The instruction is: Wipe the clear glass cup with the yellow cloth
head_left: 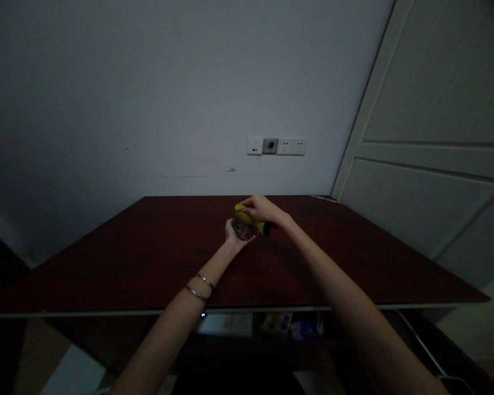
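Over the middle of the table, my left hand (233,237) is wrapped around a clear glass vessel (242,230), holding it from the left and below. My right hand (264,208) grips a yellow, cloth-like thing with a dark end (253,220) from above. This yellow thing lies across the top of the glass vessel and seems to touch it. Its dark end sticks out on the right, under my right wrist. Dim light and my fingers hide the exact shape of both things.
The dark red table (168,258) reaches back to a pale wall carrying a row of sockets (286,146). A white panelled door (432,142) stands along the right. Below the front edge, a shelf holds a white flat object (226,325) and several small packages (302,329).
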A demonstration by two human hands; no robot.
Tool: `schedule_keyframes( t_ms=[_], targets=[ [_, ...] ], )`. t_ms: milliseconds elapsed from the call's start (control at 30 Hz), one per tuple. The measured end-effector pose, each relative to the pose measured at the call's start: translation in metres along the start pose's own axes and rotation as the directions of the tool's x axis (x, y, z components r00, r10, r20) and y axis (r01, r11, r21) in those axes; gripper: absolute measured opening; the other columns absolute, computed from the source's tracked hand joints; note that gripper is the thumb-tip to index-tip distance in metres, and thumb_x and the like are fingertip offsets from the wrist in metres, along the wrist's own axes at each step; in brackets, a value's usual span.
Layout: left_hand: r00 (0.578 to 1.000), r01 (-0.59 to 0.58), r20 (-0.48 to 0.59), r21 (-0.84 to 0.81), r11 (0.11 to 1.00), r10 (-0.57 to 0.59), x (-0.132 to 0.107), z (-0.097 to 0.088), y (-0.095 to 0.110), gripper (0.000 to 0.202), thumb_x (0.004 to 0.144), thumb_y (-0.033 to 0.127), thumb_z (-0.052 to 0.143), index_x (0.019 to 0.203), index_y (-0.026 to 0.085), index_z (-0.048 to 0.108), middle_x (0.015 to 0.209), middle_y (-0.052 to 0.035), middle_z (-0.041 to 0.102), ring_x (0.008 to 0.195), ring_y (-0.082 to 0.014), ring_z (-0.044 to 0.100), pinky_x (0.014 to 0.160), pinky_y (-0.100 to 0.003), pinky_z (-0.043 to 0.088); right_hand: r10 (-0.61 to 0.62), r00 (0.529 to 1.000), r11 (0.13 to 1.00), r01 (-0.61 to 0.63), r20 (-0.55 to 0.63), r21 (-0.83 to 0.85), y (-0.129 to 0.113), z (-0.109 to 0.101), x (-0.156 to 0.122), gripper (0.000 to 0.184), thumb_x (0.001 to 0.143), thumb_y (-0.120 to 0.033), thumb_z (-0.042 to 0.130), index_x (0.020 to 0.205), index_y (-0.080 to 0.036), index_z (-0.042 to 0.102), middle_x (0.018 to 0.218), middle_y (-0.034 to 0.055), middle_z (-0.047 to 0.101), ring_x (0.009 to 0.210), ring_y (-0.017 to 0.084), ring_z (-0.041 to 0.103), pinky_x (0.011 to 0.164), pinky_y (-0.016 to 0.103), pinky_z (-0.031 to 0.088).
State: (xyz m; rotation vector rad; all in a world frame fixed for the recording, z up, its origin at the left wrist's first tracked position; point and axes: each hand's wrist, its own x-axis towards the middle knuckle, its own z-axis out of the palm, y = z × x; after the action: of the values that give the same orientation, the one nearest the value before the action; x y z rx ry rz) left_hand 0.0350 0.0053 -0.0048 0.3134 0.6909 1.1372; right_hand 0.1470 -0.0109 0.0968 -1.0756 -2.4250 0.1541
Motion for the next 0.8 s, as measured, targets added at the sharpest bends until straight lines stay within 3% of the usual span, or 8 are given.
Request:
schedule_keyframes(
  t_ms=[133,333,467,600,800],
  targets=[
    [0.999,-0.051,-0.015,-0.031,0.998,0.050,-0.002,0.001,0.000,0.036,0.075,0.044,0.036,0.082,0.016,0.056,0.069,-0.0087,0.059,0.061,-0.0234,0.058,0.052,-0.037,0.046,-0.002,1.000,0.999,0.003,0.014,-0.039,-0.005,0.002,0.001,0.027,0.080,-0.023,0.049,0.103,-0.021,0.063,0.095,0.0054,0.068,0.082,0.016,0.060,0.067,0.022,0.040],
    [1.000,-0.006,0.013,0.007,1.000,0.006,-0.001,0.000,-0.001,0.042,0.076,0.048,0.033,0.086,0.014,0.057,0.070,-0.0111,0.059,0.065,-0.0264,0.058,0.051,-0.037,0.045,0.065,0.996,0.980,-0.051,0.065,-0.194,-0.005,-0.002,-0.002,0.027,0.077,-0.024,0.051,0.101,-0.023,0.065,0.094,0.0062,0.068,0.078,0.017,0.060,0.063,0.023,0.039],
    [0.999,-0.045,0.006,0.021,0.999,0.045,0.001,0.000,-0.001,0.037,0.075,0.045,0.036,0.081,0.016,0.056,0.068,-0.0090,0.059,0.060,-0.0246,0.058,0.051,-0.038,0.045,0.030,0.999,0.987,-0.027,0.016,-0.157,-0.009,-0.001,-0.001,0.030,0.081,-0.025,0.046,0.107,-0.024,0.061,0.098,0.0050,0.066,0.083,0.016,0.059,0.066,0.023,0.039],
    [0.998,-0.060,0.003,0.028,0.998,0.060,0.004,-0.001,-0.002,0.036,0.074,0.045,0.036,0.081,0.017,0.056,0.068,-0.0082,0.060,0.059,-0.0239,0.058,0.052,-0.038,0.046,0.042,0.999,0.969,-0.037,0.016,-0.245,-0.014,0.002,0.001,0.030,0.080,-0.025,0.047,0.105,-0.024,0.062,0.097,0.0065,0.066,0.081,0.018,0.059,0.063,0.024,0.038],
    [0.987,0.043,0.153,0.003,0.999,-0.043,0.005,-0.006,0.001,0.057,0.076,0.052,0.026,0.095,0.008,0.057,0.080,-0.0191,0.061,0.070,-0.0300,0.060,0.048,-0.034,0.043,0.025,1.000,0.988,-0.024,0.004,-0.155,-0.005,-0.025,-0.007,0.028,0.080,-0.021,0.047,0.103,-0.020,0.063,0.087,0.0049,0.068,0.071,0.013,0.057,0.061,0.021,0.036]
  ],
)
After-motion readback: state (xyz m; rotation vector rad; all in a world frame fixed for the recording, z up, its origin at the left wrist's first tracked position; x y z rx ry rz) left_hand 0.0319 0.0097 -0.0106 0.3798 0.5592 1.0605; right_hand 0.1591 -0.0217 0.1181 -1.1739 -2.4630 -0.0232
